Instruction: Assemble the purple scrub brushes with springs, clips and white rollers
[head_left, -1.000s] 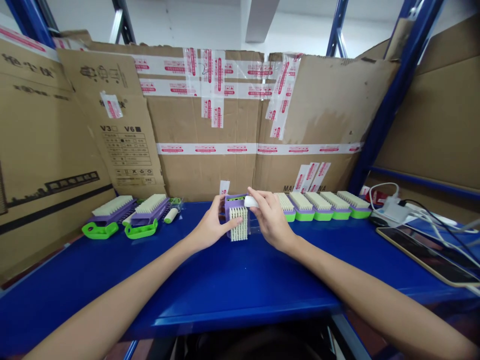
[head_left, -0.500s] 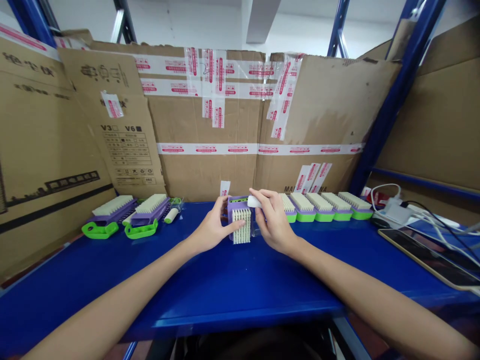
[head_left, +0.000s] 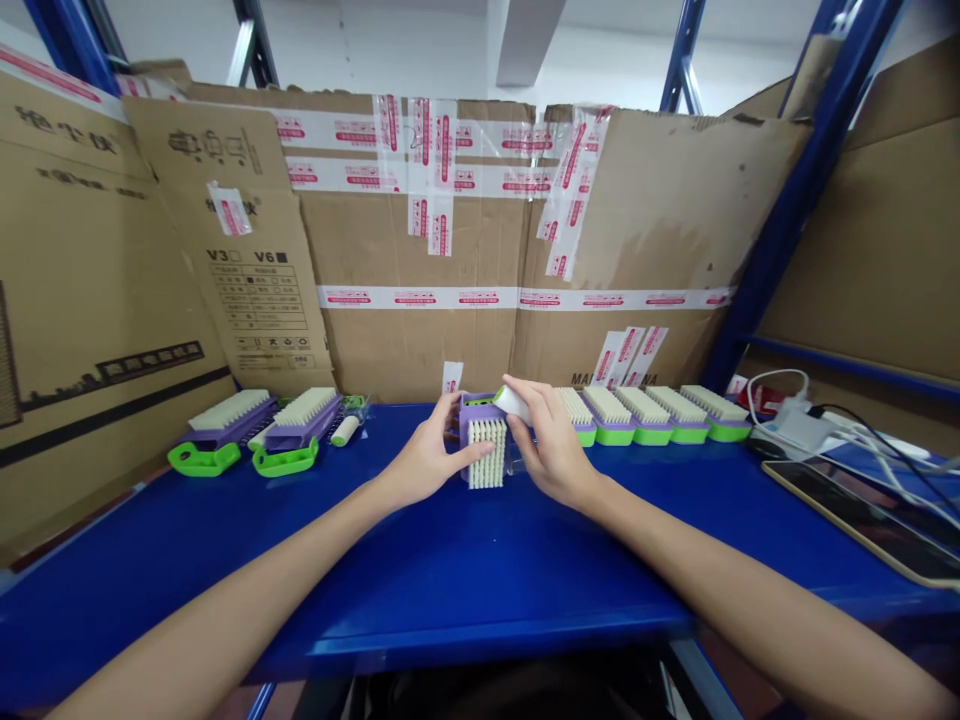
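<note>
My left hand (head_left: 427, 455) is closed around a purple brush (head_left: 487, 455) with cream bristles, held upright over the middle of the blue table (head_left: 465, 590). Its thumb lies across the bristles, which face me. In my right hand (head_left: 553, 440) is a small white cylinder with a green end (head_left: 512, 403), gripped between thumb and fingers. That cylinder is tilted and sits at the brush's top right edge; whether the two touch I cannot tell. The far side of the brush is hidden.
On the left lie two purple brushes (head_left: 304, 415) with green end pieces (head_left: 285, 459) and a loose white-green cylinder (head_left: 345, 431). Several green-based brushes (head_left: 651, 415) stand in a row at the right. Cables (head_left: 855, 435) and a phone (head_left: 855, 515) lie far right. Cardboard (head_left: 420, 340) walls the back.
The white cylinder has tilted in my right hand, so its green end now shows. My left hand keeps its hold on the brush. The whole view has shifted very slightly.
</note>
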